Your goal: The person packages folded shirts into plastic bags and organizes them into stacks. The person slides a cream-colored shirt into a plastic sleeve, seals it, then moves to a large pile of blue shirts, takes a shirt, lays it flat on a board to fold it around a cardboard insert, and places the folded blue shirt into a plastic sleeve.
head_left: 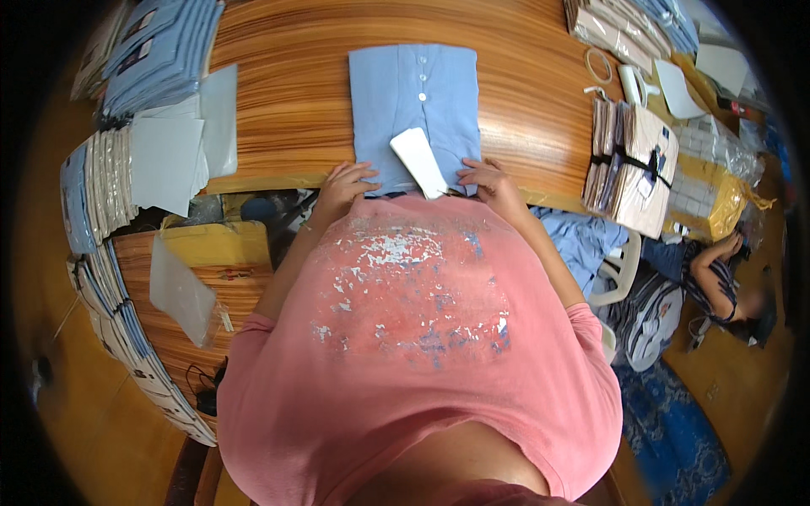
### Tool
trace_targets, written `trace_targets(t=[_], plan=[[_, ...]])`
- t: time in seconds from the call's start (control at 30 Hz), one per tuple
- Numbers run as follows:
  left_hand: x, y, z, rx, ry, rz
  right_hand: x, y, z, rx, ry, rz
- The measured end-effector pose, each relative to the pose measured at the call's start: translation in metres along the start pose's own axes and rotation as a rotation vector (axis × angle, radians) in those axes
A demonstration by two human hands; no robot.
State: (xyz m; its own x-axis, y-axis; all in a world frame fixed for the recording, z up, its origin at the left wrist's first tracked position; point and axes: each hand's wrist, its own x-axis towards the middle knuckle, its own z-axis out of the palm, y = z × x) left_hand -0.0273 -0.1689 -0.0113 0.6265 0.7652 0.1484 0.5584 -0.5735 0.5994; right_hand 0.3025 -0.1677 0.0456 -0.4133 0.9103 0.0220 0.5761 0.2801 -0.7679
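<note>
A blue buttoned shirt (pixel 413 105), folded into a neat rectangle, lies flat at the front of the wooden table. A white hang tag (pixel 419 163) rests slantwise on its lower part. At the shirt's near left corner, my left hand (pixel 344 187) grips the fabric with bent fingers. My right hand (pixel 494 187) grips the near right corner the same way. Both thumbs are partly hidden, and the shirt's near edge meets my pink top.
Packed blue shirts (pixel 160 55) stand at the far left, beside loose pale sheets (pixel 169 160). A tied bundle of garments (pixel 634 164) sits at the table's right edge. Beyond it are plastic-wrapped packs (pixel 713 169). Another person (pixel 715 282) is low at the right.
</note>
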Motion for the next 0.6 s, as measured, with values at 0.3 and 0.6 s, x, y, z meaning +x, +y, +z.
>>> trace_targets(t=[0.3, 0.6], plan=[[0.026, -0.005, -0.005, -0.894, 0.161, -0.859, 0.010, 0.041, 0.016, 0.831, 0.137, 0.734], [0.009, -0.001, 0.002, -1.018, -0.060, -0.841, 0.001, 0.049, 0.026, 0.946, -0.065, 0.845]])
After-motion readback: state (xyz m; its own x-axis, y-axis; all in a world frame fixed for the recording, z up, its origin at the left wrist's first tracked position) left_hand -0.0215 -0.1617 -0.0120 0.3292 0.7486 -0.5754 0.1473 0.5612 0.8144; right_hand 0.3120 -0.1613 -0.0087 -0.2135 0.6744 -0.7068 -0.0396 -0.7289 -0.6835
